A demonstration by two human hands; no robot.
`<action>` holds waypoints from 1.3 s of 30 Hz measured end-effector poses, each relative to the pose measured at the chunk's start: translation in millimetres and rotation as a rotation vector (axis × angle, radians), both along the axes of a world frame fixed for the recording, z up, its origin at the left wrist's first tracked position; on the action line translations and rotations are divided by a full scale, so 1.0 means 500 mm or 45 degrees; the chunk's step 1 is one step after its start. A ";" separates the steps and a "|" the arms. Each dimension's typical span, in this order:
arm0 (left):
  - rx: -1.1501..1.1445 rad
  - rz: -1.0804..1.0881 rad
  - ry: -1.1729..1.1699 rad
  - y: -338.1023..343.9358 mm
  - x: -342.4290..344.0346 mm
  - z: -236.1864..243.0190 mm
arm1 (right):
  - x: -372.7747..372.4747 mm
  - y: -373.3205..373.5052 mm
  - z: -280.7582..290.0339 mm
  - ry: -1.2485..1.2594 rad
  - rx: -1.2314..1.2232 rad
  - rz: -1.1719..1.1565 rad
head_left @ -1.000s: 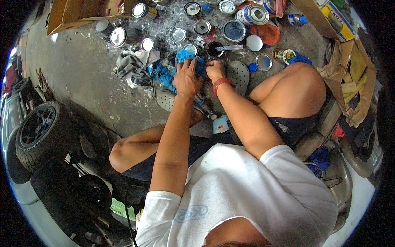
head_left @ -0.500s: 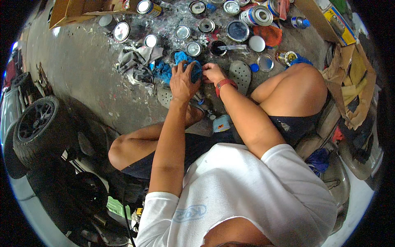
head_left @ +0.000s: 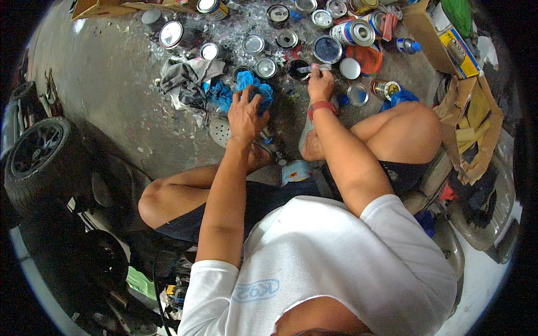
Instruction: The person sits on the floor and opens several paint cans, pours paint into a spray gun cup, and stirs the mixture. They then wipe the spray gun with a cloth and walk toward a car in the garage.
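Observation:
My left hand (head_left: 245,116) is curled over a crumpled blue cloth (head_left: 255,87), gripping it; whatever lies under the palm is hidden. My right hand (head_left: 321,85), with a red band at the wrist, has reached a flat, pale mixing stick (head_left: 304,70) and pinches it. That stick lies across the mouth of an open can of dark paint (head_left: 293,70). Just left of the blue cloth is a heap of grey and white rags (head_left: 188,84). A round lidded can (head_left: 265,68) stands beyond my left hand.
Several paint cans stand on the stained floor ahead, among them a large tipped can (head_left: 358,33). An orange cloth (head_left: 367,60) and a small bottle (head_left: 408,46) lie to the right. Cardboard boxes (head_left: 420,33) stand at far right. A wheel (head_left: 39,148) is at left.
My right hand has left the side of the blue cloth and moved away and to the right, onto the stick over the dark paint. The left hand stays on the cloth.

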State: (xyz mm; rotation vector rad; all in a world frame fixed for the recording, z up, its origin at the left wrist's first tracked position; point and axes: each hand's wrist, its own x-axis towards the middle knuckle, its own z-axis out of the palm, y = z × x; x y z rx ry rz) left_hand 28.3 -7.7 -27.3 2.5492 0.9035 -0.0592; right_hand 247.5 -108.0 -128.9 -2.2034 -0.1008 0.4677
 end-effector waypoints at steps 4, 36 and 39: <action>-0.026 -0.008 -0.052 0.004 -0.007 -0.002 | -0.018 0.002 0.058 -0.411 -0.242 0.360; -0.055 0.035 -0.131 0.005 0.007 -0.005 | -0.053 -0.009 -0.021 0.043 0.354 -0.424; -0.064 0.043 -0.137 0.005 0.009 -0.004 | -0.098 -0.019 -0.007 -0.238 0.093 -0.089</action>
